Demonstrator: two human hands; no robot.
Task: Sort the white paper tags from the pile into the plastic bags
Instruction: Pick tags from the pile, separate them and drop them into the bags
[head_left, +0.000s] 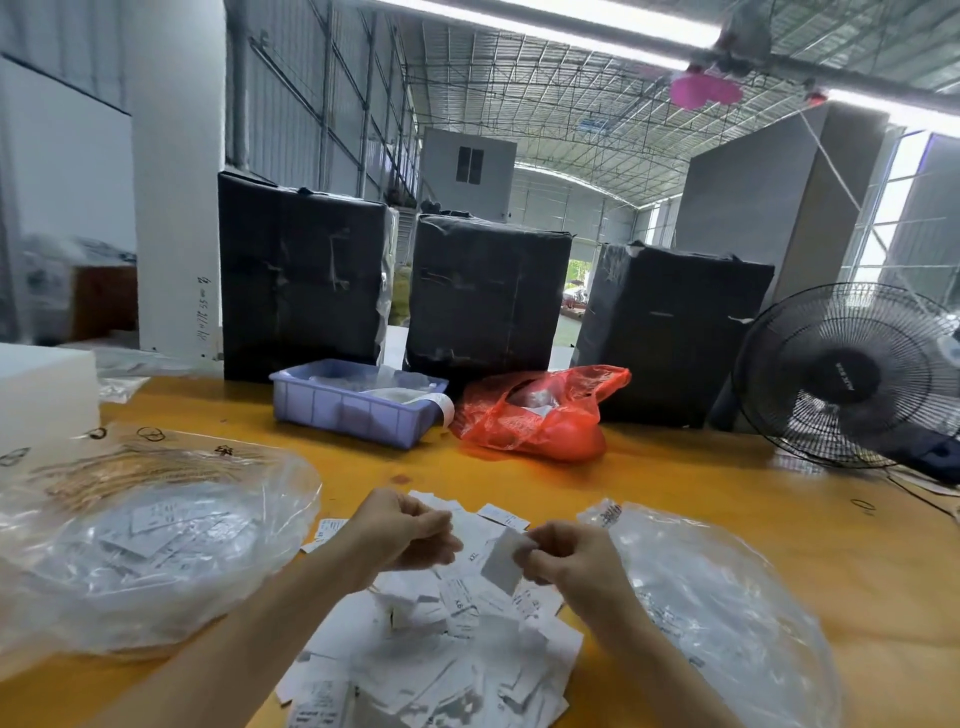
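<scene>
Held tag: one white paper tag (503, 564), pinched at its right edge by the right hand (563, 556), raised just above the pile.
Pile: loose white tags (441, 649) heaped on the table in front of the person, between the two clear bags; some show printed size letters.
Right hand: fingers curled, thumb and fingertips closed on the tag's edge.
Left hand (410, 530): fingers curled together above the pile; whether a tag sits between them cannot be told.
Left bag: clear plastic bag (156, 545), left of the pile, with tags already visible inside.
Right bag: clear plastic bag (727, 597), right of the pile, just beside the right hand; its contents are hard to make out.
Handling (judgement): the tags look thin, very light and flexible; they likely cling together and slide, so a fingertip pinch at one edge or corner, peeling one off, suits best. The fan could scatter them.
Table: orange table top (701, 483).
Beyond: blue tray (358, 410), red bag (540, 415), three black-wrapped boxes (301, 280), black fan (852, 374) at the right.
</scene>
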